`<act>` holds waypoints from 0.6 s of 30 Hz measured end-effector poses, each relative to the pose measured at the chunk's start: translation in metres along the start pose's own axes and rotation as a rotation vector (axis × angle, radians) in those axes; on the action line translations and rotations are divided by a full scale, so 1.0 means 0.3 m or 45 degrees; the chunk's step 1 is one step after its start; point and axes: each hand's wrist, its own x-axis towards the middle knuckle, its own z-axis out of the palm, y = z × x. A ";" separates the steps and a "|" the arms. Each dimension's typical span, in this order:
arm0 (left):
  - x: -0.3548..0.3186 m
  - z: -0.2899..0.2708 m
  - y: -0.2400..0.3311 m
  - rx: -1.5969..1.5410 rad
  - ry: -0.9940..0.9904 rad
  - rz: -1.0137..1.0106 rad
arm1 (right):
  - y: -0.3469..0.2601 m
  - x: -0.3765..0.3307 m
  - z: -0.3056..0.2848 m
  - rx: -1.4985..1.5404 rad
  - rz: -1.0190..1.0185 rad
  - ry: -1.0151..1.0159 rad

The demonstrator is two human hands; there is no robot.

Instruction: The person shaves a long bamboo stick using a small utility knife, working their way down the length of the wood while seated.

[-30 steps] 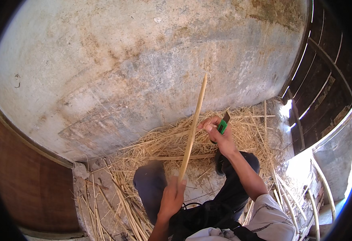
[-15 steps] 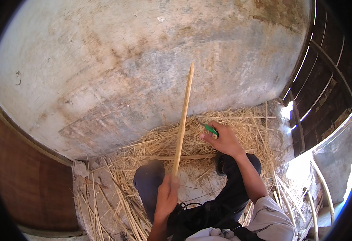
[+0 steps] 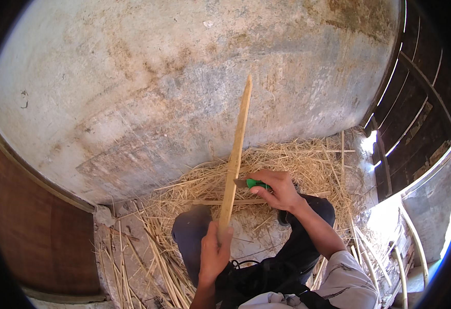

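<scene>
Centrally, long pale-yellow pointed wooden strip (image 3: pixel 240 138), tilted, lower end wrapped by fingers of left hand (image 3: pixel 215 255). Right hand (image 3: pixel 281 191) closed round green-handled knife (image 3: pixel 257 183) (dark blade (image 3: pixel 241 183) at strip's edge). Below, straw-coloured shavings heap (image 3: pixel 305 160); beyond, stained grey wall (image 3: pixel 184 92).

A big stained wall (image 3: pixel 184 77) stands in front of me, patchy white, grey and brown; a heap of straw-coloured shavings (image 3: pixel 313 157) lies along its foot; off to the left there's a brown panel (image 3: pixel 40 221), with loose thin strips (image 3: pixel 156 252) scattered near it; over on the right, bright light shows between dark boards (image 3: pixel 416 110), and pale poles (image 3: pixel 414 232) sit lower down.
</scene>
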 end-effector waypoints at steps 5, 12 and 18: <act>-0.011 -0.003 -0.017 0.067 -0.061 0.001 | -0.025 0.002 0.001 -0.123 -0.019 0.026; -0.040 0.008 -0.011 0.258 -0.041 0.001 | -0.062 0.005 -0.009 -0.351 -0.039 0.115; -0.051 0.007 -0.017 0.328 -0.025 -0.037 | -0.060 0.009 0.003 -0.392 -0.052 0.151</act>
